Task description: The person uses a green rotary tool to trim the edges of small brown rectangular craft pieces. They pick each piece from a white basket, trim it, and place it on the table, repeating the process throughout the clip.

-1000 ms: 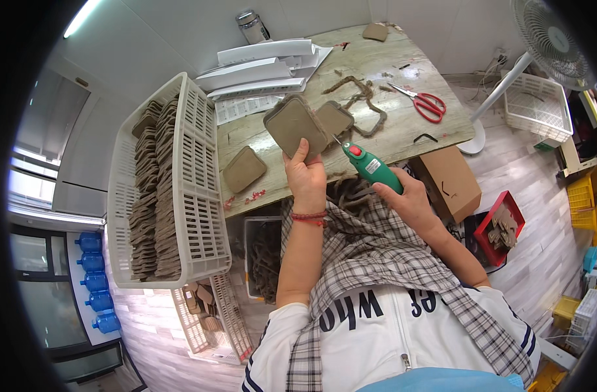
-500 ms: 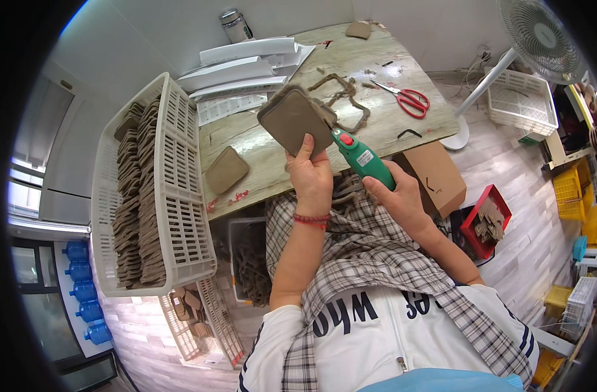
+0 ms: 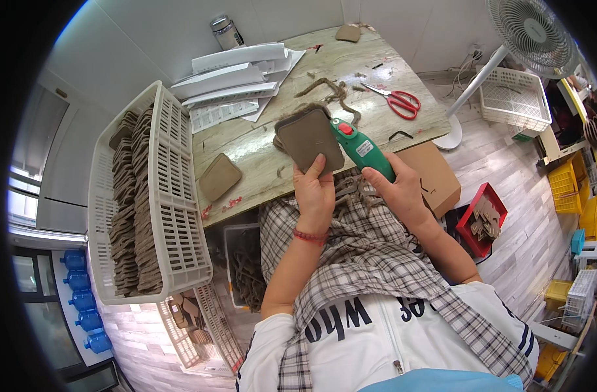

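Observation:
My left hand (image 3: 315, 196) grips a brown rounded-square fabric pad (image 3: 309, 138) over the near part of the table, thumb on its face. Fuzzy trimming hangs from the pad's left and upper edges. In my right hand (image 3: 402, 193) is a green handheld electric cutter (image 3: 364, 150) with a red button, its head against or very close to the pad's right edge. The blade itself is hidden. Behind the pad a strip of brown offcut (image 3: 343, 98) lies curled on the tabletop. A second brown pad (image 3: 220, 176) rests at the table's left front edge.
Red-handled scissors (image 3: 402, 103) lie on the table (image 3: 292, 78) to the right. White papers (image 3: 236, 81) and a steel flask (image 3: 226, 32) stand at the back. Left is a white crate (image 3: 184, 215) with stacked pads. A cardboard box (image 3: 435, 171), red tray (image 3: 471, 228) and fan (image 3: 532, 36) are right.
The pad has turned more upright in my left hand and moved slightly right and nearer. The cutter stays at its right edge. The whole view has shifted a little.

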The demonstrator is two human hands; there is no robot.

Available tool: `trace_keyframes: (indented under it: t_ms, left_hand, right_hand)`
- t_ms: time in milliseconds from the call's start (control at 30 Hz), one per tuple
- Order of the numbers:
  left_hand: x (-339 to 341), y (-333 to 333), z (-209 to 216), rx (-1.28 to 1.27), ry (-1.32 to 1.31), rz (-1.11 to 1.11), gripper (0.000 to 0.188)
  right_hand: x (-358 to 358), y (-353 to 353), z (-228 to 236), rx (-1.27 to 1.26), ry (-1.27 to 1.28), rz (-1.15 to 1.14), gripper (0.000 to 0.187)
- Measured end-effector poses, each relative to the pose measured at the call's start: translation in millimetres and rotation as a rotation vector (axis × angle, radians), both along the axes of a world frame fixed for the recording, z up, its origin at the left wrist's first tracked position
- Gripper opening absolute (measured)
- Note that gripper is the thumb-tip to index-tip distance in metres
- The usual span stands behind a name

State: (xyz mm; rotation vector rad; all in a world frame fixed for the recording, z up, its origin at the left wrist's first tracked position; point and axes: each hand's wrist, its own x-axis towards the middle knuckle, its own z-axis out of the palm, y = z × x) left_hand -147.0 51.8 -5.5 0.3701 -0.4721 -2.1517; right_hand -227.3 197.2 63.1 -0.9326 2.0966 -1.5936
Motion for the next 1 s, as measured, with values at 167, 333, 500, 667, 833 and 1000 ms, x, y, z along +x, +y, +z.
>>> trace_keyframes:
  t_ms: [167, 333, 500, 667, 833, 1000]
  left_hand:
    - [20.8, -10.4, 1.5, -0.105, -0.099, -0.076, 0.037]
    - [44.7, -37.6, -3.7, -0.247, -0.222, -0.163, 0.038]
    - [67.2, -57.6, 10.2, -0.340, -0.406, -0.306, 0.043]
    - [80.7, -59.9, 15.2, -0.402, -0.505, -0.408, 0.042]
    - [85.5, -50.2, 3.9, -0.353, -0.559, -0.432, 0.045]
    - [85.5, -44.5, -5.6, -0.348, -0.592, -0.480, 0.049]
  right_hand:
    - [-9.5, 9.9, 2.2, 0.022, -0.077, 0.062, 0.040]
    - [-21.0, 22.0, -1.0, 0.077, -0.060, 0.151, 0.042]
    - [-30.1, 33.6, -0.7, 0.167, 0.103, 0.241, 0.044]
    - [-29.5, 36.0, -10.7, 0.160, 0.269, 0.300, 0.046]
    - [-21.3, 30.6, -18.6, 0.200, 0.224, 0.287, 0.047]
    - [-15.5, 21.5, -26.4, 0.194, 0.109, 0.271, 0.046]
